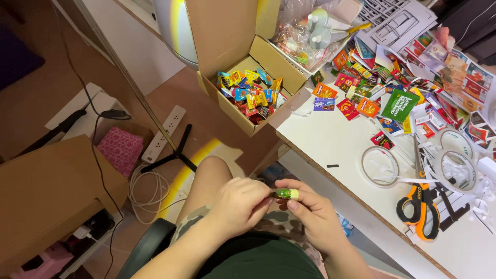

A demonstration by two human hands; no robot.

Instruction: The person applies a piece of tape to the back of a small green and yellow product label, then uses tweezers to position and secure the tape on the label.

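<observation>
- So, head view, looking down over the lap, table edge (330,178) running along the right.
- Left hand (240,204) and right hand (312,212) meet above the knees, both on one tiny green packet (284,194).
- Left fingers curled, tips pinching the packet's left end.
- Right thumb and forefinger pinch its right end; other fingers folded underneath.
- Packet sits level between the two hands, off the table, just short of its edge.
- Open cardboard box (243,93) overhangs the table's far corner, filled with small coloured packets, flap standing upright.
- More flat miniature wrappers (361,98) scattered on the tabletop right of the box; one larger green one (399,105) among them.
- Two tape rolls (380,166) (457,155) near the right edge, white paper scraps around them.
- Orange-handled scissors (419,206) lie closed just below the rolls, blades pointing away.
- Floor on the left: power strip (164,133), coiled white cable (147,188), pink box (121,150), brown carton (49,191).
</observation>
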